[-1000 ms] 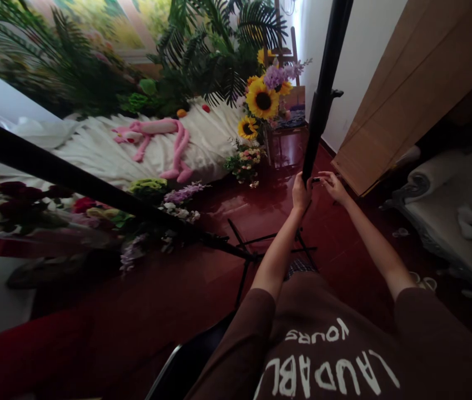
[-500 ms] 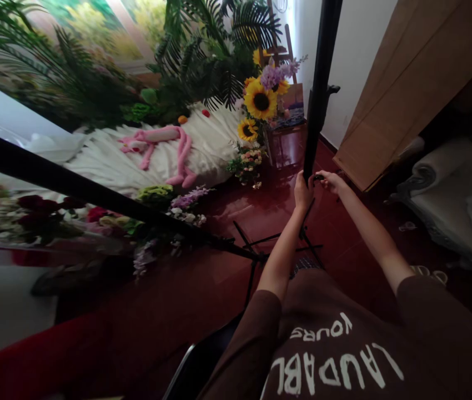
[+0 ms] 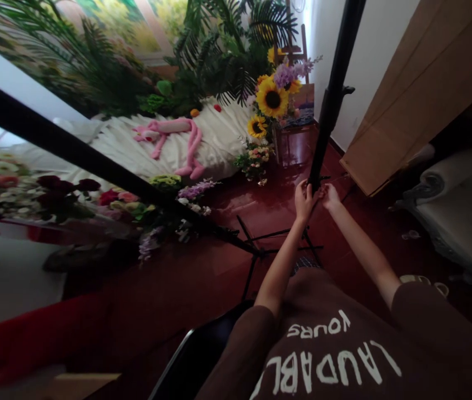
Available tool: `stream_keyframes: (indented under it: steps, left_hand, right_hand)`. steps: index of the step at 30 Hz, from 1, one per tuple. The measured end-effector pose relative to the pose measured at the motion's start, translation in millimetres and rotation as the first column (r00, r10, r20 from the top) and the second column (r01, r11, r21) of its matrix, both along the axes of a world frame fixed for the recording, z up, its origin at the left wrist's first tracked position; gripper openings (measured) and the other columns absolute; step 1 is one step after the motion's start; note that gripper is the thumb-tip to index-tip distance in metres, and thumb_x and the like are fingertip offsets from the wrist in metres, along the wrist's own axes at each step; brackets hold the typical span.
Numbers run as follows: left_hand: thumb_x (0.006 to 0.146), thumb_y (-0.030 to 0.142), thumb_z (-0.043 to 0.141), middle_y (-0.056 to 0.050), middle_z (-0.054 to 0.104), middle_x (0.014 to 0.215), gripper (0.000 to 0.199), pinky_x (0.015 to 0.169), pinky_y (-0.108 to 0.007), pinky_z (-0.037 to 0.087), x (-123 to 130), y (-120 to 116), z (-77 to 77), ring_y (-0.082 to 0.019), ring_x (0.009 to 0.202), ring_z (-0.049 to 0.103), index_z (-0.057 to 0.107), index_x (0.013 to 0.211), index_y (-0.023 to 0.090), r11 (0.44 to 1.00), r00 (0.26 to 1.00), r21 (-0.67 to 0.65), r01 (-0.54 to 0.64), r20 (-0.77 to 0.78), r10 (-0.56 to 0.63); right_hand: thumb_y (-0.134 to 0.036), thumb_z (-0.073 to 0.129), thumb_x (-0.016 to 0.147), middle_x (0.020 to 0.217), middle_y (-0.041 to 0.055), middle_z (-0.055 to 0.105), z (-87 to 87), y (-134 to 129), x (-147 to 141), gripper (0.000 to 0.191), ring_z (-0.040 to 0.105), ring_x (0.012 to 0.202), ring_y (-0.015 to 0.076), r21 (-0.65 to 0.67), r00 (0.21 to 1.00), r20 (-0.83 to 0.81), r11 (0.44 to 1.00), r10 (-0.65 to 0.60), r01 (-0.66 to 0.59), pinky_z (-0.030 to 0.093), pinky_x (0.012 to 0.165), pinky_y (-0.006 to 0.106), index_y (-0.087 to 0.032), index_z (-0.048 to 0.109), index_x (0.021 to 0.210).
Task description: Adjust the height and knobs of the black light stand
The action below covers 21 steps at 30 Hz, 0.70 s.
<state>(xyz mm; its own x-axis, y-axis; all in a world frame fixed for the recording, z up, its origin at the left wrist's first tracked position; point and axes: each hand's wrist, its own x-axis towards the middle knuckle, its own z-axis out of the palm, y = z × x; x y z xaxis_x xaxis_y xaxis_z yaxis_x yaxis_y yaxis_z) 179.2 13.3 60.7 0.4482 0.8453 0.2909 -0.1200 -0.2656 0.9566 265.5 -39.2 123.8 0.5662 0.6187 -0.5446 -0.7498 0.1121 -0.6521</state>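
Observation:
A black light stand [image 3: 330, 111] rises in front of me, slightly tilted, with a clamp knob [image 3: 348, 90] on its upper part. My left hand [image 3: 303, 203] is closed around its pole near the lower end. Close beside it on the right, my right hand [image 3: 331, 196] has its fingers curled toward the pole, just under a small dark knob [image 3: 324, 178]. What those fingers grip, if anything, is too dark to make out. Splayed black legs [image 3: 277, 234] stand on the floor below my hands.
Another long black pole [image 3: 94, 161] crosses the left side. Beyond it, a pink plush toy [image 3: 177, 126] lies on white cloth, with sunflowers [image 3: 272, 100] nearby. A brown board [image 3: 380, 128] leans at the right, by a wrapped sofa [image 3: 456, 205]. Red cloth [image 3: 31, 339] lies lower left.
My right hand has come off the small knob and sits lower, nearer the pole. My left hand has shifted down a little on the pole. The whole view has swung slightly left.

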Motion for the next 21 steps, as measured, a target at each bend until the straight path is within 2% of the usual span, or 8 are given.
stream_keyframes:
  steps: [3, 5, 8, 10, 12, 16, 18, 21]
  left_hand:
    - [0.097, 0.056, 0.047, -0.017, 0.064, 0.126, 0.047, 0.105, -0.039, 0.050, -54, -6, -38.4, -0.021, 0.119, 0.064, 0.056, 0.120, 0.017, 0.983, 0.991, -0.157, -0.091, -0.110, 0.074]
    - [0.097, 0.054, 0.050, -0.018, 0.064, 0.124, 0.044, 0.106, -0.039, 0.049, -98, -9, -65.0, -0.022, 0.120, 0.063, 0.055, 0.117, 0.015, 0.935, 0.959, -0.271, -0.229, -0.225, 0.170]
    - [0.095, 0.046, 0.058, -0.024, 0.054, 0.134, 0.051, 0.107, -0.038, 0.049, -161, -10, -91.5, -0.023, 0.124, 0.061, 0.042, 0.129, 0.011, 0.705, 0.827, -0.463, -0.537, -0.454, 0.331]
    - [0.094, 0.042, 0.061, -0.029, 0.043, 0.144, 0.061, 0.109, -0.038, 0.048, -195, -8, -96.9, -0.024, 0.129, 0.057, 0.031, 0.136, 0.010, 0.537, 0.726, -0.498, -0.681, -0.551, 0.411]
    - [0.096, 0.041, 0.058, -0.029, 0.035, 0.150, 0.061, 0.112, -0.037, 0.045, -222, -1, -93.5, -0.023, 0.133, 0.053, 0.027, 0.140, 0.012, 0.474, 0.658, -0.457, -0.753, -0.547, 0.518]
    - [0.102, 0.046, 0.041, -0.021, 0.037, 0.153, 0.049, 0.119, -0.035, 0.038, -257, 25, -71.5, -0.019, 0.141, 0.046, 0.032, 0.141, 0.019, 0.595, 0.630, -0.210, -0.776, -0.311, 0.712]
    - [0.102, 0.053, 0.036, -0.018, 0.043, 0.151, 0.050, 0.121, -0.035, 0.036, -268, 42, -59.7, -0.019, 0.142, 0.045, 0.037, 0.140, 0.020, 0.658, 0.667, -0.125, -0.743, -0.219, 0.712]
    - [0.098, 0.060, 0.041, -0.017, 0.050, 0.147, 0.056, 0.122, -0.039, 0.035, -274, 64, -48.2, -0.021, 0.142, 0.047, 0.047, 0.137, 0.019, 0.714, 0.724, -0.137, -0.687, -0.225, 0.653]
  right_hand:
    - [-0.027, 0.048, 0.096, 0.043, -0.0115, 0.032, -20.9, -1, -31, 0.031, 0.029, 0.033, 0.0045, -0.121, 0.999, -0.034, 0.992, 0.027, -0.031, 0.027, 0.033, 0.010, -0.023, 0.032, 0.069]
    - [-0.025, 0.049, 0.093, 0.045, -0.0110, 0.034, -33.0, 0, -53, 0.029, 0.029, 0.034, 0.0046, -0.176, 0.994, -0.062, 0.979, 0.092, -0.102, 0.028, 0.035, 0.011, -0.023, 0.032, 0.070]
    - [-0.023, 0.052, 0.090, 0.046, -0.0108, 0.036, -47.2, 6, -87, 0.028, 0.029, 0.036, 0.0049, -0.210, 0.975, -0.087, 0.952, 0.207, -0.221, 0.027, 0.036, 0.012, -0.023, 0.033, 0.070]
    - [-0.023, 0.053, 0.089, 0.046, -0.0107, 0.036, -54.2, 13, -110, 0.027, 0.029, 0.036, 0.0052, -0.227, 0.954, -0.104, 0.927, 0.283, -0.300, 0.028, 0.036, 0.012, -0.023, 0.033, 0.071]
    - [-0.023, 0.050, 0.091, 0.046, -0.0105, 0.037, -59.5, 20, -134, 0.024, 0.031, 0.037, 0.0057, -0.239, 0.926, -0.124, 0.895, 0.356, -0.376, 0.029, 0.037, 0.012, -0.024, 0.035, 0.072]
    - [-0.024, 0.047, 0.094, 0.049, -0.0090, 0.043, -64.5, 35, -184, 0.018, 0.035, 0.037, 0.0065, -0.234, 0.841, -0.173, 0.808, 0.513, -0.541, 0.032, 0.038, 0.012, -0.023, 0.042, 0.078]
    - [-0.027, 0.049, 0.095, 0.052, -0.0069, 0.048, -63.5, 42, -207, 0.016, 0.040, 0.039, 0.0071, -0.211, 0.778, -0.203, 0.749, 0.595, -0.628, 0.034, 0.039, 0.013, -0.023, 0.046, 0.080]
    - [-0.038, 0.048, 0.100, 0.057, -0.0033, 0.055, -57.5, 53, -232, 0.024, 0.046, 0.042, 0.0080, -0.095, 0.649, -0.256, 0.649, 0.717, -0.755, 0.039, 0.040, 0.014, -0.021, 0.051, 0.083]
